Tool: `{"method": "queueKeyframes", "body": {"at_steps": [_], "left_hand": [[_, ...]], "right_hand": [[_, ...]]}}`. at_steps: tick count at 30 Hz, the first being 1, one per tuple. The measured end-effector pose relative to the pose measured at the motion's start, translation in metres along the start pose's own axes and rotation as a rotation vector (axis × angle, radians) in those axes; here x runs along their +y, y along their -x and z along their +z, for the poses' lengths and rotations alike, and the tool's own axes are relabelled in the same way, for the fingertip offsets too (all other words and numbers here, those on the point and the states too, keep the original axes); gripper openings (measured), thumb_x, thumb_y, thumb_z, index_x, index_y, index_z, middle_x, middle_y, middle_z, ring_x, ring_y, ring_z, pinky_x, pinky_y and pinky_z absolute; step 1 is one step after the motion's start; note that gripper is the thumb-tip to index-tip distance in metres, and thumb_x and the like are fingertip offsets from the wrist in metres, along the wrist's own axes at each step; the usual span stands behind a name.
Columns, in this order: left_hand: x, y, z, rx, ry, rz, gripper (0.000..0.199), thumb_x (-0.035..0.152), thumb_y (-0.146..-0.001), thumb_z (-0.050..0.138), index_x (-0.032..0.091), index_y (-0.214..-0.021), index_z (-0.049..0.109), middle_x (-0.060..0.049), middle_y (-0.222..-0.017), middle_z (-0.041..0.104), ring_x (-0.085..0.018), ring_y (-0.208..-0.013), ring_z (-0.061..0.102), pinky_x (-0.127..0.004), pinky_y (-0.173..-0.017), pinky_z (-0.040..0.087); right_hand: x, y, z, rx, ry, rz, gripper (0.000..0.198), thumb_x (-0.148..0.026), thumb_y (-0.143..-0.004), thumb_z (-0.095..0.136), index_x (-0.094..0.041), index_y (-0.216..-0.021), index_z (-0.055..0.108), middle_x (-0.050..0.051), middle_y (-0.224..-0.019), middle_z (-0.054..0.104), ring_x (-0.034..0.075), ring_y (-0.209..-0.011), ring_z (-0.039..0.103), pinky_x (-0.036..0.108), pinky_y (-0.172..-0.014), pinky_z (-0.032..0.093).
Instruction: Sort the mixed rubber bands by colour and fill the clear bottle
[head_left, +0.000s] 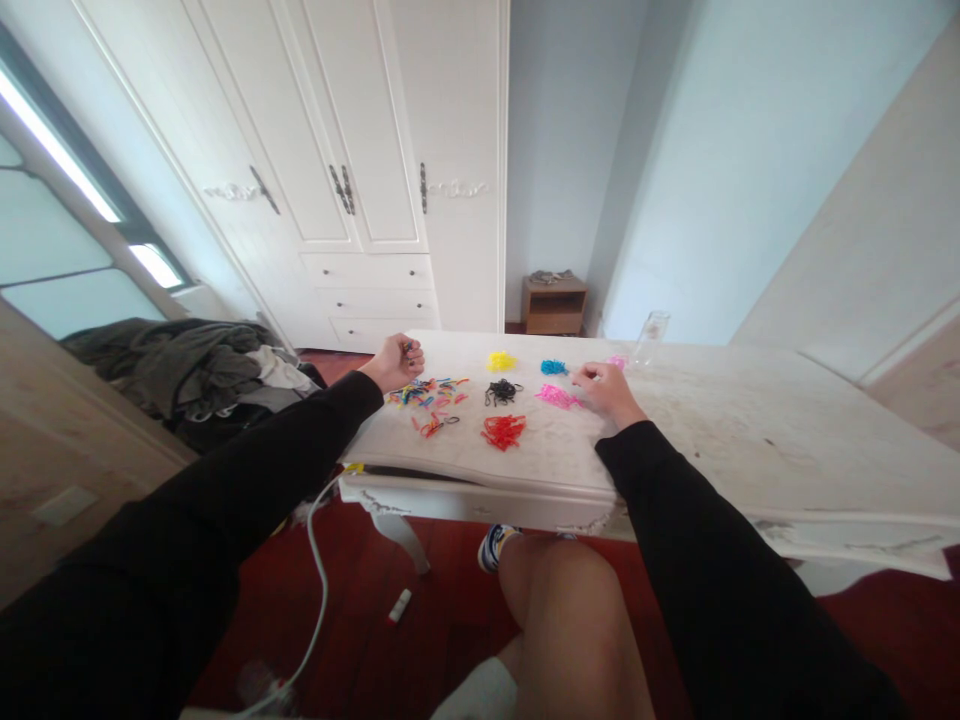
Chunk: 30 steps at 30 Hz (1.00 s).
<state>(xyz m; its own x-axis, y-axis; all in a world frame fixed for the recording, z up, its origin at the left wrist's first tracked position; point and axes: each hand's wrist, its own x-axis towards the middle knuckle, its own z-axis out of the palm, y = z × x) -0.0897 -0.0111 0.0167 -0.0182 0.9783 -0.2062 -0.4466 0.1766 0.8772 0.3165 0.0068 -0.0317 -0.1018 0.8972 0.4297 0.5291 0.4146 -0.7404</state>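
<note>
My left hand [397, 364] is closed just above a mixed pile of small coloured rubber bands [427, 393] at the table's left end. Dark and bluish bits of rubber bands show between its curled fingers. My right hand [606, 390] has its fingertips pinched beside the blue rubber bands [553, 367]; what the pinch holds is too small to make out. Nearby lie pink rubber bands [559, 397], black rubber bands [502, 392], yellow rubber bands [501, 361] and red rubber bands [504, 431], each in a separate heap. Another pink heap [618, 362] is partly behind my right hand.
A clear glass [651, 335] stands at the back edge of the white table [720, 420]. A white cable [322, 560] hangs by its left front corner. Clothes [187, 370] are heaped at left, and a white wardrobe [375, 130] rises beyond the table.
</note>
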Motion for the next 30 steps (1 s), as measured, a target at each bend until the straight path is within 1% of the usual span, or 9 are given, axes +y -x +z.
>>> {"method": "queueKeyframes", "body": {"at_steps": [4,7,10,13,17,20,24,27,30], "left_hand": [[0.0,-0.001,0.003,-0.016,0.052,-0.029,0.031,0.014,-0.084,0.052,0.022,-0.062,0.032,0.006,-0.049,0.026,-0.006,-0.039,0.024,-0.016,-0.033,0.019],[-0.001,-0.001,0.008,-0.042,0.067,-0.049,0.036,0.014,-0.092,0.05,0.022,-0.062,0.031,0.007,-0.049,0.025,-0.005,-0.037,0.022,-0.016,-0.031,0.014],[-0.003,0.003,0.016,-0.098,0.069,-0.088,0.038,0.02,-0.098,0.047,0.023,-0.062,0.033,0.007,-0.05,0.025,-0.006,-0.035,0.02,-0.017,-0.03,0.014],[-0.006,0.009,0.029,-0.199,0.067,-0.163,0.039,0.024,-0.101,0.045,0.022,-0.063,0.036,0.007,-0.05,0.025,-0.006,-0.034,0.02,-0.017,-0.028,0.015],[-0.01,0.012,0.051,-0.289,0.084,-0.221,0.037,0.023,-0.103,0.042,0.02,-0.066,0.041,0.006,-0.053,0.028,-0.006,-0.034,0.026,-0.016,-0.028,0.019],[-0.015,0.004,0.067,-0.318,0.108,-0.278,0.038,0.023,-0.105,0.037,0.019,-0.067,0.043,0.006,-0.055,0.029,-0.006,-0.034,0.028,-0.015,-0.028,0.02],[-0.022,-0.017,0.084,-0.309,0.114,-0.381,0.038,0.026,-0.106,0.036,0.019,-0.068,0.041,0.007,-0.056,0.026,-0.005,-0.033,0.027,-0.014,-0.027,0.017],[-0.026,-0.031,0.088,-0.327,0.124,-0.402,0.037,0.027,-0.106,0.037,0.019,-0.069,0.041,0.008,-0.056,0.026,-0.005,-0.033,0.026,-0.014,-0.028,0.017],[-0.028,-0.037,0.086,-0.372,0.115,-0.398,0.04,0.032,-0.107,0.037,0.018,-0.069,0.043,0.007,-0.057,0.027,-0.005,-0.035,0.026,-0.013,-0.029,0.017]], "right_hand": [[0.0,0.001,0.0,-0.008,0.001,0.002,0.027,-0.04,-0.071,0.06,-0.021,-0.052,0.057,0.001,-0.054,0.055,0.018,-0.064,0.053,0.032,-0.063,0.038],[0.0,0.001,0.0,-0.011,0.0,0.008,0.026,-0.04,-0.07,0.06,-0.021,-0.053,0.058,0.001,-0.054,0.055,0.019,-0.064,0.053,0.032,-0.063,0.037],[0.0,0.001,0.0,-0.004,-0.002,0.017,0.026,-0.04,-0.07,0.06,-0.02,-0.054,0.06,0.002,-0.055,0.057,0.019,-0.065,0.053,0.032,-0.063,0.038],[0.0,0.001,0.001,0.008,0.002,0.008,0.027,-0.041,-0.07,0.06,-0.02,-0.054,0.061,0.002,-0.056,0.059,0.018,-0.064,0.053,0.032,-0.064,0.037],[0.0,-0.001,0.001,0.051,0.002,-0.015,0.028,-0.041,-0.071,0.06,-0.019,-0.054,0.059,0.001,-0.057,0.058,0.017,-0.064,0.052,0.032,-0.065,0.037],[0.0,-0.004,0.0,0.094,0.013,-0.005,0.028,-0.041,-0.072,0.06,-0.019,-0.054,0.057,0.001,-0.057,0.057,0.016,-0.063,0.051,0.032,-0.065,0.036],[-0.001,-0.007,-0.001,0.147,0.02,-0.003,0.028,-0.042,-0.072,0.06,-0.02,-0.054,0.056,0.0,-0.058,0.057,0.016,-0.062,0.049,0.032,-0.065,0.036],[-0.002,-0.008,-0.002,0.176,0.033,-0.033,0.03,-0.043,-0.075,0.059,-0.021,-0.056,0.055,0.001,-0.06,0.056,0.016,-0.063,0.049,0.032,-0.065,0.037],[-0.005,-0.008,-0.002,0.196,0.084,-0.082,0.025,-0.038,-0.077,0.059,-0.021,-0.059,0.055,0.001,-0.064,0.058,0.017,-0.064,0.051,0.033,-0.067,0.038]]}}
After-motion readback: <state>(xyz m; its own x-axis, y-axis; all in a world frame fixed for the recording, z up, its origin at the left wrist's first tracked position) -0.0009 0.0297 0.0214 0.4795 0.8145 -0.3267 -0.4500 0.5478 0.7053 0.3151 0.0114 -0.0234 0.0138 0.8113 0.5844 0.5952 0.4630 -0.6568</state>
